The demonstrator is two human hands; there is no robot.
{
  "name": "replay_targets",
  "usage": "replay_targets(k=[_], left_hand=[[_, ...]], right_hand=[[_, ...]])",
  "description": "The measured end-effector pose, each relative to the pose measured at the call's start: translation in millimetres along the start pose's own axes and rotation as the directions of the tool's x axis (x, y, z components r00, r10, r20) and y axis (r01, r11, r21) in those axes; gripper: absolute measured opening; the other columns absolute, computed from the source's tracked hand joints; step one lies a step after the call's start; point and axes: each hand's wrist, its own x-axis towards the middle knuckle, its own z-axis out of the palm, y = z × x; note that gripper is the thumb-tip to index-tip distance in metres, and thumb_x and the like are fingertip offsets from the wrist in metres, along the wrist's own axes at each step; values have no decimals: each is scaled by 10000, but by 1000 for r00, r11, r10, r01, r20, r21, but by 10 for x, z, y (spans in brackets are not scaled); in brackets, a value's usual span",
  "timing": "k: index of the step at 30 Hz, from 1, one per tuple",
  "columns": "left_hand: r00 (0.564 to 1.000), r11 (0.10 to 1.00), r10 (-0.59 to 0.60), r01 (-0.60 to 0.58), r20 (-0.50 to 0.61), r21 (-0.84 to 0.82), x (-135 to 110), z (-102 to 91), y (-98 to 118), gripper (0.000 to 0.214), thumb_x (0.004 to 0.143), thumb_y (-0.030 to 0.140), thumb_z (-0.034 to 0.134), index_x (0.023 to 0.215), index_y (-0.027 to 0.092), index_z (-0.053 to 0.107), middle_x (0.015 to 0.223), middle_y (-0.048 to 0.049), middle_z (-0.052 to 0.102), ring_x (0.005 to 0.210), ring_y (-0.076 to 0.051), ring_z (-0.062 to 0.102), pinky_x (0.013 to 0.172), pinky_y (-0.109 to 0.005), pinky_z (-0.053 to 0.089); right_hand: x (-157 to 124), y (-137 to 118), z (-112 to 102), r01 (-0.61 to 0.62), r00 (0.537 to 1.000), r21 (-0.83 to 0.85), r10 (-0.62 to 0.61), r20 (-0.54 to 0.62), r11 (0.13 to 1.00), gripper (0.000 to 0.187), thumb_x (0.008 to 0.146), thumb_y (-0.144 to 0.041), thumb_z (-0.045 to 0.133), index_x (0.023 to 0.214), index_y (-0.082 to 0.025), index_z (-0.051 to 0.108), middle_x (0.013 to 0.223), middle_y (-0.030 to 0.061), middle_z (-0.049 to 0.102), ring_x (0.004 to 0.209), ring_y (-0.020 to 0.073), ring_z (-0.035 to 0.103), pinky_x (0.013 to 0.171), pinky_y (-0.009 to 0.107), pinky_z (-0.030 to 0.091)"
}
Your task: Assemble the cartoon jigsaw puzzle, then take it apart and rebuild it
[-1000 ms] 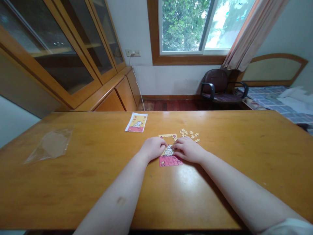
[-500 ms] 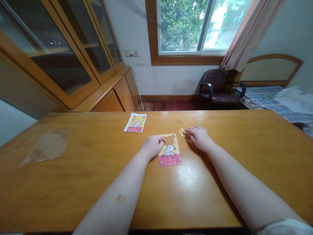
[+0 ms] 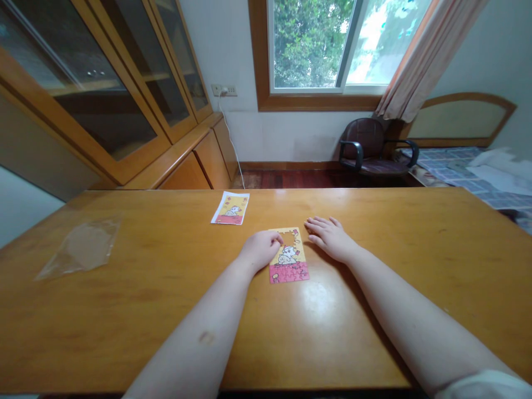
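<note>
Jigsaw puzzle [image 3: 288, 256] lay on the table [image 3: 366, 233], top gap unfilled; loose pcs no longer showed (maybe under R hand [image 3: 330, 238]). 1 picture card [image 3: 230, 208] beyond; L hand [image 3: 260, 249] touched puzzle's edge, both hands open, nothing grasped.

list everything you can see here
jigsaw puzzle: 1, yellow and pink, on table, gap near top
picture card: 1, yellow and red, table, beyond puzzle
plastic bag: 1, clear, table's left side
table: 1, wood, under these
glass-front cabinet: 1, wooden, left
window: 1, wood-framed, back wall
curtain: 1, peach, right of window
office chair: 1, dark brown, under curtain
bed: 1, blue checked, far right
left hand grip: 1, at puzzle's left edge
right hand grip: 1, on table beside puzzle
</note>
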Motion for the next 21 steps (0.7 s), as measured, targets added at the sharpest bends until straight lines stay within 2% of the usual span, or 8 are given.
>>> replay_targets(k=[2,5,8,11,16,18,21], left_hand=[[1000,1000,-3,3,5,0,-3,-3,2,283,798,206,443,857,236,719,931,-8,724,863,-191,638,756,-268,468],[1000,1000,-3,3,7,-2,-3,-4,1,283,799,200,441,856,232,716,932,-10,723,870,-192,636,752,-270,467],[1000,1000,-9,9,13,-3,-4,-3,5,281,797,195,447,860,228,719,934,-15,722,879,-191,635,757,-267,469],[1000,1000,-13,13,14,-3,-7,-4,13,282,796,192,450,863,226,721,927,-15,722,874,-190,637,765,-267,472],[1000,1000,-4,4,8,-7,-7,2,13,287,793,196,446,859,229,723,914,-13,724,853,-190,639,764,-270,474],[1000,1000,1,-1,4,-11,-3,5,8,292,792,196,441,856,232,723,914,-11,724,848,-190,638,762,-271,473],[1000,1000,1,-1,10,-6,5,8,4,297,792,192,438,860,229,724,921,-13,724,862,-189,637,763,-267,473]], right_hand=[[-3,53,-32,-60,996,29,62,-62,998,411,960,-403,349,1260,-227,569,1328,89,555,1239,245,466,1055,491,253],[-15,136,-83,-132,978,54,139,-155,990,397,957,-401,353,1078,-212,680,1188,85,645,1103,237,540,987,443,329],[-22,173,-97,-84,984,53,91,-154,995,399,952,-400,365,950,-231,726,1146,67,661,1084,236,530,981,443,322],[-20,158,-72,-13,991,50,19,-131,999,388,951,-395,370,951,-256,732,1175,58,650,1128,242,498,1014,472,284],[-23,152,-48,24,993,86,-14,-114,996,412,954,-398,357,889,-271,744,1169,35,656,1144,240,492,1037,482,259],[-26,175,-74,12,992,118,2,-123,993,426,953,-400,352,863,-264,746,1161,34,659,1126,239,508,1025,467,280],[-33,220,-166,-81,984,162,105,-146,983,455,955,-390,324,876,-235,745,1103,60,676,1037,231,556,947,409,362]])
